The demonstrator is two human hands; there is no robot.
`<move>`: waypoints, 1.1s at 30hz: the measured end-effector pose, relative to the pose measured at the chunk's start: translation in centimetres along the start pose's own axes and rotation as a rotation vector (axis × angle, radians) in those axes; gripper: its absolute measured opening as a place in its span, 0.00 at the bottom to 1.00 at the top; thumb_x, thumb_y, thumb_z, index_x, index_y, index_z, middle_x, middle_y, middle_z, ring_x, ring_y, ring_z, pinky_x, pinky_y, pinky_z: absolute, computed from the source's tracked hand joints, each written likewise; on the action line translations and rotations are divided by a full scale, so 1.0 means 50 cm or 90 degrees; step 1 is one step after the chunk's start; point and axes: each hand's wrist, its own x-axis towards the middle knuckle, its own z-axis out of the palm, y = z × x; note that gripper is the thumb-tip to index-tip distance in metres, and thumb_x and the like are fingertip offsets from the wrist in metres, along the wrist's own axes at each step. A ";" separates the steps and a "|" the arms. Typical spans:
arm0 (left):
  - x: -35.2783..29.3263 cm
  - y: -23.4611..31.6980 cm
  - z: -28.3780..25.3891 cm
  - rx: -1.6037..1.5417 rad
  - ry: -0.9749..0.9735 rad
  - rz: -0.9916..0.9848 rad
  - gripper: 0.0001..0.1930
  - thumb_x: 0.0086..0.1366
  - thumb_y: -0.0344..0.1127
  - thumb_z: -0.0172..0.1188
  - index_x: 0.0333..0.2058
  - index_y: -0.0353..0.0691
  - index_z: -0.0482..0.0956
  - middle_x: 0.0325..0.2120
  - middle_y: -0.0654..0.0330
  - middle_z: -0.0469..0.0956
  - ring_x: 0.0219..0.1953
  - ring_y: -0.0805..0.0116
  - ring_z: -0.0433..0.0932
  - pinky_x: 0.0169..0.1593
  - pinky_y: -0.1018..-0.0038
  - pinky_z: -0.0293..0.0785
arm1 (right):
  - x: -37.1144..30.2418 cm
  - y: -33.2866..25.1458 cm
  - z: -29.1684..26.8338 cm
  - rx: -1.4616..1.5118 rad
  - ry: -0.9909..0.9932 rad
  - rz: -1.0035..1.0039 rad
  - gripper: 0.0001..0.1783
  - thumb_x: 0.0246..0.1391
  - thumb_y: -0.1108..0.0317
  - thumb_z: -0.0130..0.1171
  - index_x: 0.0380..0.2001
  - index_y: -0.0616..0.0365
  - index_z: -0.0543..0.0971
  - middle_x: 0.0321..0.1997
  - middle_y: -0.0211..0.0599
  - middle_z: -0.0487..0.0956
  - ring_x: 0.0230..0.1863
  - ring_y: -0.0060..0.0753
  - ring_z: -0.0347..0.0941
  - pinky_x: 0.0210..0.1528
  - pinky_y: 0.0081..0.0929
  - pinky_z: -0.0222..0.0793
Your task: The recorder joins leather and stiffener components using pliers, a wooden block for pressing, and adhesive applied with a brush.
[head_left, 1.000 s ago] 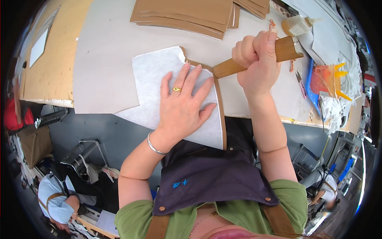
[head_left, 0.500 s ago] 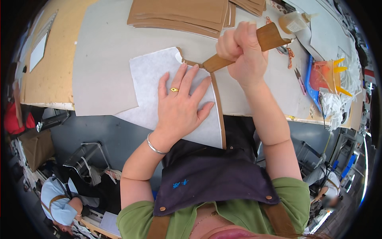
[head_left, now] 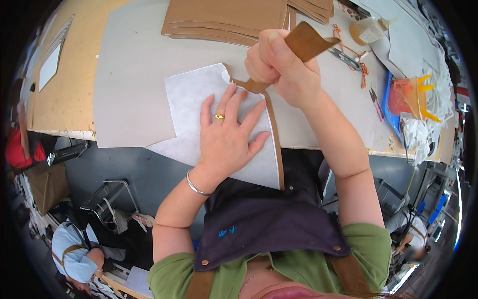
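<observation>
My left hand (head_left: 228, 137) lies flat with fingers spread on a white-backed piece (head_left: 191, 102) that shows a narrow brown margin along its right and far edges. In my right fist is a brown, curved bamboo-like slat (head_left: 307, 42), gripped around its middle and held at a slant. Its lower end meets the brown margin at the piece's far edge, just beyond my left fingertips. The right hand (head_left: 286, 72) is above the table, off the far right corner of the piece. The near end of the piece hangs past the table edge over my dark apron (head_left: 269, 229).
Stacked brown sheets (head_left: 224, 17) lie at the far side. To the right are scissors (head_left: 346, 60), a glue-like bottle (head_left: 368, 31), pink-handled snips (head_left: 376, 103) and an orange container (head_left: 404, 94) beside white scraps. Co-workers (head_left: 74, 254) sit behind on both sides.
My right hand has shifted left, bringing the slat closer over the far edge of the piece and hiding more of its lower part. My left hand stays nearly in place.
</observation>
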 end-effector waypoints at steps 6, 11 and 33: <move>0.005 0.001 -0.002 0.006 0.000 0.000 0.24 0.51 0.48 0.61 0.48 0.51 0.74 0.49 0.55 0.66 0.57 0.56 0.62 0.59 0.54 0.51 | 0.000 0.009 0.001 -0.034 -0.104 0.033 0.26 0.63 0.48 0.38 0.15 0.52 0.57 0.11 0.24 0.52 0.13 0.20 0.42 0.18 0.23 0.41; 0.000 -0.001 0.001 0.000 0.007 0.000 0.23 0.51 0.48 0.61 0.47 0.51 0.74 0.50 0.54 0.66 0.58 0.56 0.62 0.58 0.54 0.51 | 0.012 -0.014 -0.030 0.043 -0.061 -0.110 0.26 0.63 0.50 0.39 0.14 0.51 0.55 0.10 0.23 0.52 0.13 0.19 0.42 0.17 0.22 0.40; 0.005 0.002 0.007 -0.020 0.030 -0.014 0.21 0.50 0.46 0.62 0.42 0.46 0.76 0.47 0.54 0.67 0.57 0.56 0.62 0.58 0.52 0.51 | -0.073 0.004 -0.011 -0.041 0.119 -0.066 0.24 0.65 0.56 0.37 0.15 0.54 0.57 0.10 0.23 0.54 0.13 0.17 0.46 0.15 0.20 0.43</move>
